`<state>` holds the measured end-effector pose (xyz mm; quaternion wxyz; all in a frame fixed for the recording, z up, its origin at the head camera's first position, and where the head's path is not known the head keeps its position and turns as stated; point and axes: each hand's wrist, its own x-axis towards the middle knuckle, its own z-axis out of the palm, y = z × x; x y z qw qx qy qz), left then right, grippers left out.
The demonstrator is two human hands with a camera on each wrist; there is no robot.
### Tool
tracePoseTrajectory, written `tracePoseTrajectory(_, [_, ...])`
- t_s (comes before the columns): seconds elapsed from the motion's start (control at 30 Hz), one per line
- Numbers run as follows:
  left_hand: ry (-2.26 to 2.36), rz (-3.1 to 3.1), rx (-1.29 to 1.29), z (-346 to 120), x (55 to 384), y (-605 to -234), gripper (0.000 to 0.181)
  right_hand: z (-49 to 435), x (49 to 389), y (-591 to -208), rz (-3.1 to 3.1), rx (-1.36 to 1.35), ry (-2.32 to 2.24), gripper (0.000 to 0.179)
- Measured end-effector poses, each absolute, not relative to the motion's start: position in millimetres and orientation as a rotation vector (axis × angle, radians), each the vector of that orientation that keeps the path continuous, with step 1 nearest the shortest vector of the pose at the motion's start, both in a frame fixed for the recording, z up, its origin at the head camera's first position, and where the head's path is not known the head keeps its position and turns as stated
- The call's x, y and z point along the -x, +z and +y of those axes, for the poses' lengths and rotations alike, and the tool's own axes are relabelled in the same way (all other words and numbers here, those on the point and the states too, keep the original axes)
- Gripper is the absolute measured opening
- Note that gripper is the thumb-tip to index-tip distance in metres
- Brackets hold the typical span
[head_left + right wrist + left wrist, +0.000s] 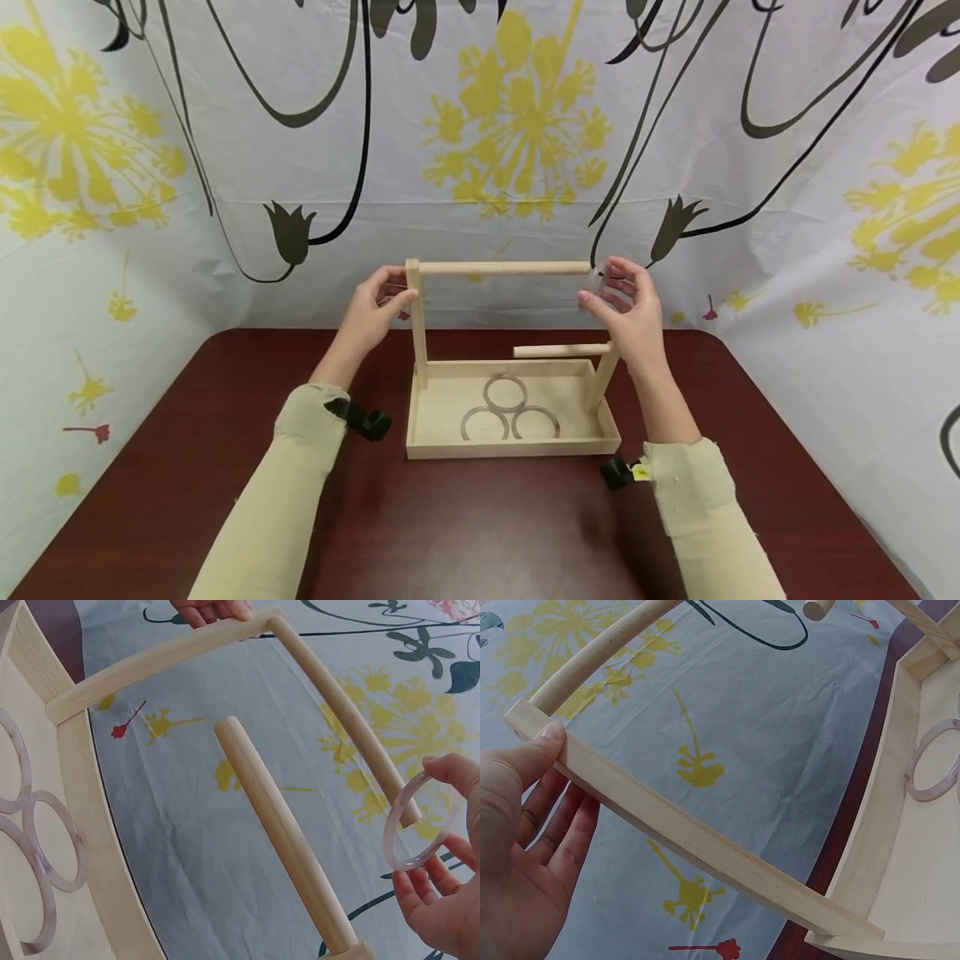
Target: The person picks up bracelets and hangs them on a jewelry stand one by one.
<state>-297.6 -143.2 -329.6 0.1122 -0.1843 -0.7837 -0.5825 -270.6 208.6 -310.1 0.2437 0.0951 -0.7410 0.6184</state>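
Observation:
A wooden stand has a tall left post (682,821) and a long upper rod (502,267). My left hand (372,304) pinches that post near its top, thumb on the near side and fingers behind. With thumb and fingers, my right hand (633,312) holds a pale translucent bangle (409,865) at the free right end of the upper rod. The rod's tip shows within the ring's outline in the right wrist view; how far it goes through, I cannot tell. Three similar bangles (505,377) lie in the tray base (517,450).
A shorter lower rod (562,351) juts leftward from a short right post (604,379), below my right hand. The stand rests on a dark red-brown table (480,517). Behind it hangs a white cloth (337,283) with yellow flowers and dark vines.

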Motion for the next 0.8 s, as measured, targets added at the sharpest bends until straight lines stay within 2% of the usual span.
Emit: tracePoseTrajectory(0.8, [-1.723,-2.298,0.517,-143.1,298.8,-328.7,0.035,195.7,285.5,-305.1,-2.037,-0.242,1.761,0.062])
